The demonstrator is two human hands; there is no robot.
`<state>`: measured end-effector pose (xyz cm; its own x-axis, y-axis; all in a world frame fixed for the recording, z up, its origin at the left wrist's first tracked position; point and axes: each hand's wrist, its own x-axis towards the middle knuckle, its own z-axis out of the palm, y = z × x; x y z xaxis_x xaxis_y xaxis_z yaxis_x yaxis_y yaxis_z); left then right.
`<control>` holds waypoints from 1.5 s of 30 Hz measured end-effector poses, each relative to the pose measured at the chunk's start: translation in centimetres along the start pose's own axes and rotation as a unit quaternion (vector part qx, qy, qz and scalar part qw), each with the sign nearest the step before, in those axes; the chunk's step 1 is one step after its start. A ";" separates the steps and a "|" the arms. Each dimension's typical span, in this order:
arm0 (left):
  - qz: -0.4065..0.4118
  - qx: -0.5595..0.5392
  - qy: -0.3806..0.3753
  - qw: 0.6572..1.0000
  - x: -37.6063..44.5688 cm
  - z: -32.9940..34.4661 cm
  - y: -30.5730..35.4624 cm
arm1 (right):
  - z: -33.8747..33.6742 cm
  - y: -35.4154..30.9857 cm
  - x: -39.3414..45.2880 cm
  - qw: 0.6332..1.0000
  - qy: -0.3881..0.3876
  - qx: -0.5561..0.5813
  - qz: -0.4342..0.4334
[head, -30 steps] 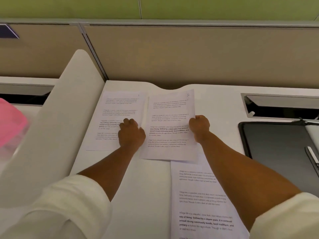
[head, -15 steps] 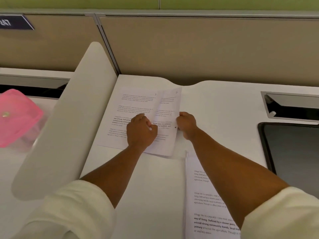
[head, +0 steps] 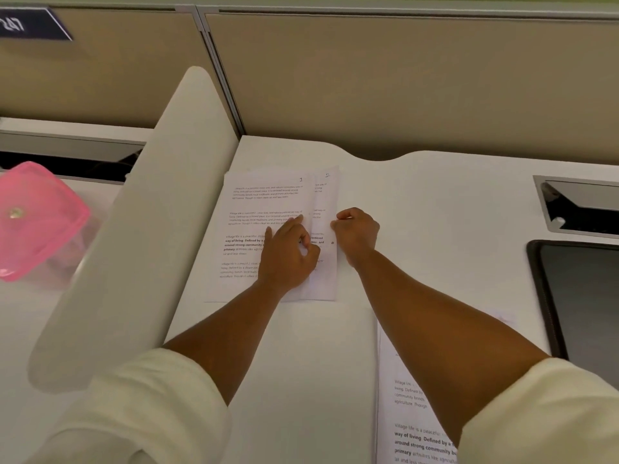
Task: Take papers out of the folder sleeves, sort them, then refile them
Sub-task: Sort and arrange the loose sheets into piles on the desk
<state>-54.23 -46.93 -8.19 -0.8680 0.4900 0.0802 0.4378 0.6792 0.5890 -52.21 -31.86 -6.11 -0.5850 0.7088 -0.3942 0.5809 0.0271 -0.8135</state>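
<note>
Two printed sheets lie at the far left of the white desk (head: 418, 202). The left sheet (head: 261, 202) overlaps the right sheet (head: 326, 199), of which only a narrow strip shows. My left hand (head: 288, 256) holds the left sheet's right edge, index finger stretched along it and the other fingers curled. My right hand (head: 356, 234) pinches the right sheet's right edge. A third printed sheet (head: 412, 413) lies near me, partly under my right forearm. The black folder (head: 586, 313) lies open at the right edge.
A white curved divider (head: 134, 229) bounds the desk on the left, with a pink lidded box (head: 37, 219) beyond it. A beige partition wall (head: 402, 88) stands behind. A cable hatch (head: 579, 205) is set in the desk at the far right.
The two sheets lay side by side. My right hand has slid the right sheet leftward under the left sheet, whose edge my left hand holds. The camera has moved closer.
</note>
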 end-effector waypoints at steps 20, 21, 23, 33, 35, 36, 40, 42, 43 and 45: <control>0.063 0.012 -0.015 0.998 0.8 0.5 -2.1 | 0.9 0.3 0.0 0.997 0.010 -0.062 -0.045; 0.066 0.015 -0.017 0.998 0.8 0.3 -2.0 | 0.8 0.3 -0.1 0.997 0.010 -0.066 -0.047; 0.077 0.022 -0.013 0.997 0.6 0.0 -1.7 | 0.3 0.4 -0.4 0.996 0.007 -0.070 -0.048; 0.088 0.032 0.035 0.995 -1.8 -1.0 4.2 | -6.4 2.5 -4.6 0.995 0.023 -0.062 -0.076; 0.074 0.027 0.036 0.996 -3.1 -0.7 6.0 | -8.2 3.1 -5.7 0.994 0.026 -0.064 -0.088; 0.068 0.019 0.035 0.997 -3.9 -0.6 6.8 | -9.1 3.4 -6.3 0.993 0.029 -0.066 -0.091; 0.046 -0.011 0.009 0.999 -7.0 -0.2 9.9 | -12.3 5.2 -8.3 0.993 0.033 -0.063 -0.096; 0.035 -0.020 -0.004 0.999 -8.6 0.1 11.4 | -13.8 6.0 -9.4 0.993 0.034 -0.067 -0.094; 0.031 -0.025 -0.007 0.999 -9.4 0.2 12.1 | -14.5 6.4 -10.0 0.993 0.034 -0.067 -0.092; 0.026 -0.032 -0.012 0.999 -10.8 0.6 13.5 | -16.0 7.2 -11.1 0.993 0.034 -0.070 -0.089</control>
<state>-38.83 -42.68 -1.58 -0.8388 0.5365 0.0929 0.4647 0.6165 0.6356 -32.50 -28.25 -0.77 -0.6482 0.7304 -0.2154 0.5475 0.2504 -0.7984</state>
